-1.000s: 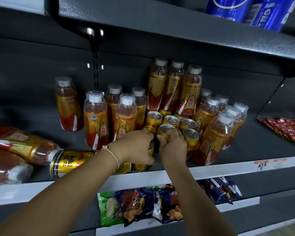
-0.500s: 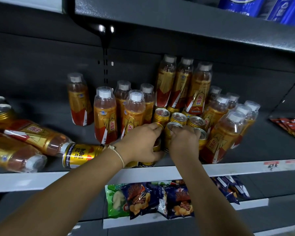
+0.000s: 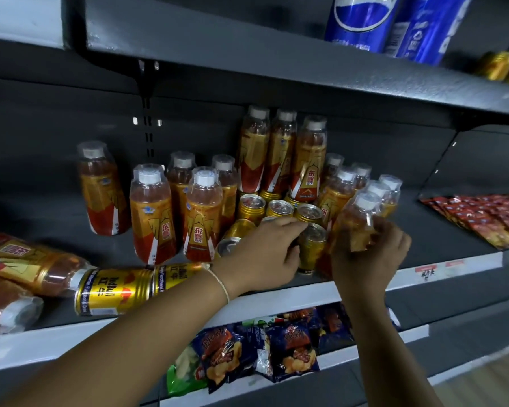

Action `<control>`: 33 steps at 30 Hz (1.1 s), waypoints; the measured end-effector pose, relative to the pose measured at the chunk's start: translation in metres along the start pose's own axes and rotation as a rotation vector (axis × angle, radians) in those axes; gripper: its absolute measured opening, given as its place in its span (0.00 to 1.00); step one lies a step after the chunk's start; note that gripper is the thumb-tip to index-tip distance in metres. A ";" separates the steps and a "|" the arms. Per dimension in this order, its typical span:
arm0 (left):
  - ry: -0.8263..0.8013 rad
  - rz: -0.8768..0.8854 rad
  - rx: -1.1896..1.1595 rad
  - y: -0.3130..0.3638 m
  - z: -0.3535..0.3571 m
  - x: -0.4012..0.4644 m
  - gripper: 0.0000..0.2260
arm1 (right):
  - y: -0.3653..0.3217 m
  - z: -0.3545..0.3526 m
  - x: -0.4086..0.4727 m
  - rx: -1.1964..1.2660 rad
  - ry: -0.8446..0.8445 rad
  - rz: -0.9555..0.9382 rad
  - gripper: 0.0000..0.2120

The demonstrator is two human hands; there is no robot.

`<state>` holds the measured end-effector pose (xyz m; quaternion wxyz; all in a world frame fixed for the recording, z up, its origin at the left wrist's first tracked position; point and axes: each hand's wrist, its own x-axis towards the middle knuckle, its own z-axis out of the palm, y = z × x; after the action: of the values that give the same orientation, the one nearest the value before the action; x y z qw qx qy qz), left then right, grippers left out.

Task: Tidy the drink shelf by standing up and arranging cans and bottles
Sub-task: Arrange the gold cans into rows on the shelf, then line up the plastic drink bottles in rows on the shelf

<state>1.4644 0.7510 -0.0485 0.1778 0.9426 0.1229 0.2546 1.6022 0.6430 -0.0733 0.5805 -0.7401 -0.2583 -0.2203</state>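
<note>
Right hand (image 3: 368,257) is curled round the front bottle (image 3: 354,227) at the right end of the cluster, fingers wrapped over its lower body, cap tipped a little leftward. Left hand (image 3: 265,254) reaches in just beside it, fingers extended across the tops of the gold cans (image 3: 279,208); its fingertips touch the front upright can (image 3: 312,248), and whether they grip it cannot be told. Both forearms angle up from below onto the shelf (image 3: 423,271). At far left, a gold can lying on its side (image 3: 115,290) rests beside toppled bottles (image 3: 33,265).
</note>
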 end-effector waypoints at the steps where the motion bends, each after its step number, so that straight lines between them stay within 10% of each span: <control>1: -0.016 -0.018 -0.046 0.004 0.005 0.005 0.24 | 0.005 -0.002 0.004 0.002 -0.018 0.028 0.27; 9: -0.133 -0.166 -0.302 0.023 0.032 0.044 0.31 | 0.046 -0.003 0.024 0.035 -0.371 0.193 0.30; 19: -0.113 -0.230 -0.394 0.013 0.034 0.051 0.31 | 0.064 0.005 0.021 0.165 -0.293 0.196 0.24; 26: 0.005 -0.217 -0.476 0.005 0.008 0.040 0.23 | 0.013 -0.011 0.034 0.244 -0.243 0.061 0.32; 33: 0.163 -0.281 -0.548 -0.006 -0.050 0.001 0.16 | -0.068 -0.007 0.008 0.538 -0.527 0.261 0.16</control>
<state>1.4381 0.7701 -0.0098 0.4481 0.8100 0.1926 0.3256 1.5646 0.6503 -0.0164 0.6906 -0.6194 -0.3508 0.1282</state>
